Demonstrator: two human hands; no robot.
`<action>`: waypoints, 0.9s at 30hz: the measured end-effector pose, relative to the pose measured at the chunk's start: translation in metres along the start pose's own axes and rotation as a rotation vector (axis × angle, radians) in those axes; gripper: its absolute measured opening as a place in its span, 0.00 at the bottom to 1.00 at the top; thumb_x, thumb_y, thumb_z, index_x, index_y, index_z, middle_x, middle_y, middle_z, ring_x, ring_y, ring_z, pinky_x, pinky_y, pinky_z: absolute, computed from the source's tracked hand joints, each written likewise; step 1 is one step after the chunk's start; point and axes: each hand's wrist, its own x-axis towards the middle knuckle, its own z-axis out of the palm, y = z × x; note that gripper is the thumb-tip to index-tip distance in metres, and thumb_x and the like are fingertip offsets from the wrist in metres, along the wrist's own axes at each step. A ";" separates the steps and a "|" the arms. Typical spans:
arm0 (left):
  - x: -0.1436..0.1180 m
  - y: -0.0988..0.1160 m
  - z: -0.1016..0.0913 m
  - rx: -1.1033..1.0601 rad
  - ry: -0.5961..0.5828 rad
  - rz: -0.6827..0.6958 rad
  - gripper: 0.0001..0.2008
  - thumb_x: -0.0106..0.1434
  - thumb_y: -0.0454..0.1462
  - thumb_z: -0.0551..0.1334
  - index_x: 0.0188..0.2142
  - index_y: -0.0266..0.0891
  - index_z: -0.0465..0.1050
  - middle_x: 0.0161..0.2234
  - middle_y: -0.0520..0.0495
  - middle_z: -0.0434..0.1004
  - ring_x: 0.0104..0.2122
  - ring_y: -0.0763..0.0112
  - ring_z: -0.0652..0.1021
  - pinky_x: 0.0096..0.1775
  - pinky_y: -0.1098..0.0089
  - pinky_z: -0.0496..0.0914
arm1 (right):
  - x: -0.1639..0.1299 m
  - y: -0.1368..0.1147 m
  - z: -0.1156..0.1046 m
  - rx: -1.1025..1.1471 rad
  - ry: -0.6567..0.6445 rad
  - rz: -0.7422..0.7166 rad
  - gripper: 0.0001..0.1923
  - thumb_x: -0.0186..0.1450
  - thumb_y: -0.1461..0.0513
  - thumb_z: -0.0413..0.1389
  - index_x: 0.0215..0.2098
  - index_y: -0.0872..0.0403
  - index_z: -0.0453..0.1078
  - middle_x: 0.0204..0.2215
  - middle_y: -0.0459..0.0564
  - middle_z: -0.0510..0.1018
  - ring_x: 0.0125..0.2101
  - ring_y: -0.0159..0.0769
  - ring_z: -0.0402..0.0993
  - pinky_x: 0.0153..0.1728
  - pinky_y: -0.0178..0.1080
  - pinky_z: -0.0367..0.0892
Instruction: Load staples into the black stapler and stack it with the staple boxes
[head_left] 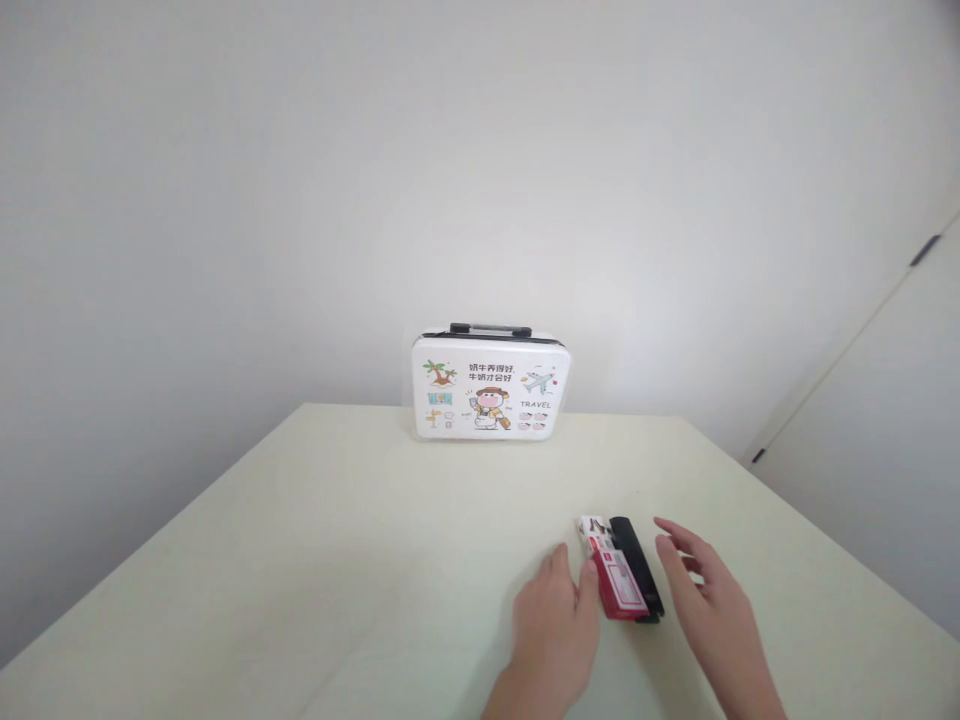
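A long black object that looks like a stapler [636,560] lies on the table towards the front right. Against its left side sit a small red and white box [624,588] and, just behind that, a small white box with dark and red print [595,530]. My left hand [553,625] rests at the left of the red box, its thumb at the box's edge and its fingers stretched forward, holding nothing. To the right of the black object is my right hand [709,595], fingers apart and a small gap short of it.
A white case [491,395] with a black handle and cartoon travel pictures stands upright at the back of the pale table [337,540], close to the wall [480,170]. At the right is a white panel with dark fittings [885,430].
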 end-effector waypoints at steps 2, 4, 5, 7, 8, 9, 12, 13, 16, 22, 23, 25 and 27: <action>0.016 0.013 0.008 0.024 0.001 0.013 0.31 0.75 0.53 0.40 0.54 0.39 0.74 0.53 0.37 0.80 0.51 0.52 0.80 0.51 0.58 0.71 | 0.014 0.020 -0.005 -0.010 -0.080 0.060 0.29 0.66 0.41 0.51 0.52 0.51 0.77 0.46 0.55 0.83 0.42 0.45 0.78 0.40 0.42 0.74; 0.027 0.018 0.010 0.044 -0.008 0.010 0.30 0.75 0.53 0.41 0.49 0.38 0.75 0.47 0.36 0.83 0.46 0.52 0.81 0.46 0.59 0.72 | 0.018 0.030 0.002 0.015 -0.218 0.041 0.29 0.64 0.41 0.53 0.47 0.52 0.80 0.40 0.54 0.84 0.42 0.46 0.79 0.42 0.42 0.73; 0.030 0.017 0.008 0.058 -0.010 0.007 0.30 0.75 0.54 0.41 0.49 0.39 0.75 0.46 0.36 0.83 0.45 0.53 0.82 0.45 0.59 0.71 | 0.015 0.030 0.008 0.035 -0.275 0.023 0.28 0.63 0.41 0.54 0.45 0.53 0.80 0.38 0.54 0.84 0.40 0.46 0.79 0.42 0.43 0.73; 0.030 0.010 0.000 0.087 -0.005 -0.005 0.30 0.74 0.54 0.41 0.49 0.39 0.74 0.45 0.36 0.83 0.44 0.54 0.82 0.43 0.61 0.71 | 0.005 0.021 0.025 0.083 -0.343 0.001 0.29 0.62 0.41 0.56 0.46 0.54 0.80 0.33 0.53 0.83 0.35 0.46 0.78 0.39 0.43 0.73; 0.028 0.004 -0.006 0.104 0.003 -0.014 0.30 0.74 0.55 0.40 0.49 0.39 0.73 0.45 0.36 0.83 0.44 0.54 0.82 0.43 0.61 0.71 | -0.002 0.013 0.034 0.111 -0.368 -0.003 0.29 0.63 0.41 0.56 0.47 0.54 0.80 0.33 0.52 0.83 0.34 0.45 0.78 0.37 0.43 0.72; 0.025 -0.004 -0.014 0.123 0.015 -0.026 0.30 0.74 0.55 0.40 0.50 0.40 0.73 0.44 0.36 0.83 0.43 0.54 0.82 0.42 0.61 0.70 | -0.011 0.004 0.044 0.141 -0.394 -0.005 0.29 0.63 0.41 0.56 0.48 0.54 0.79 0.33 0.52 0.83 0.33 0.45 0.78 0.36 0.43 0.72; 0.013 -0.031 -0.047 0.181 0.062 -0.083 0.30 0.74 0.55 0.40 0.48 0.40 0.72 0.41 0.36 0.83 0.41 0.54 0.83 0.40 0.62 0.69 | -0.039 -0.030 0.076 0.218 -0.479 -0.014 0.28 0.66 0.42 0.55 0.47 0.55 0.79 0.33 0.52 0.83 0.31 0.44 0.77 0.33 0.41 0.71; 0.008 -0.040 -0.059 0.196 0.076 -0.104 0.30 0.74 0.56 0.40 0.47 0.41 0.72 0.39 0.37 0.83 0.41 0.55 0.83 0.39 0.63 0.69 | -0.048 -0.042 0.087 0.251 -0.503 -0.012 0.29 0.67 0.42 0.53 0.48 0.56 0.79 0.33 0.52 0.83 0.30 0.43 0.76 0.31 0.40 0.70; -0.009 -0.064 -0.094 0.221 0.109 -0.163 0.28 0.75 0.55 0.40 0.44 0.43 0.72 0.37 0.41 0.83 0.39 0.57 0.83 0.37 0.65 0.68 | -0.072 -0.068 0.116 0.331 -0.542 -0.035 0.30 0.68 0.42 0.52 0.50 0.56 0.78 0.33 0.52 0.83 0.30 0.42 0.76 0.32 0.39 0.70; -0.033 -0.071 -0.107 0.279 0.272 -0.233 0.23 0.74 0.49 0.45 0.60 0.41 0.62 0.53 0.37 0.75 0.50 0.54 0.78 0.48 0.59 0.69 | -0.080 -0.070 0.134 0.254 -0.449 -0.065 0.30 0.69 0.41 0.51 0.48 0.55 0.78 0.31 0.51 0.82 0.31 0.42 0.75 0.35 0.39 0.69; -0.035 -0.069 -0.102 0.291 0.292 -0.227 0.24 0.72 0.49 0.49 0.62 0.41 0.59 0.54 0.37 0.73 0.52 0.53 0.77 0.49 0.59 0.69 | -0.077 -0.065 0.131 0.249 -0.425 -0.052 0.30 0.68 0.41 0.51 0.48 0.55 0.78 0.31 0.52 0.82 0.31 0.42 0.75 0.35 0.39 0.69; -0.037 -0.067 -0.091 0.317 0.294 -0.200 0.26 0.68 0.46 0.56 0.62 0.42 0.59 0.54 0.38 0.72 0.52 0.53 0.76 0.48 0.60 0.70 | -0.073 -0.056 0.124 0.257 -0.394 -0.018 0.31 0.68 0.40 0.52 0.49 0.56 0.78 0.32 0.52 0.82 0.32 0.43 0.75 0.36 0.40 0.69; -0.042 -0.069 -0.083 0.338 0.265 -0.173 0.25 0.65 0.41 0.58 0.61 0.42 0.59 0.53 0.39 0.72 0.50 0.55 0.77 0.47 0.62 0.71 | -0.070 -0.049 0.118 0.269 -0.386 0.012 0.32 0.67 0.40 0.53 0.50 0.57 0.77 0.33 0.52 0.82 0.33 0.43 0.76 0.36 0.40 0.70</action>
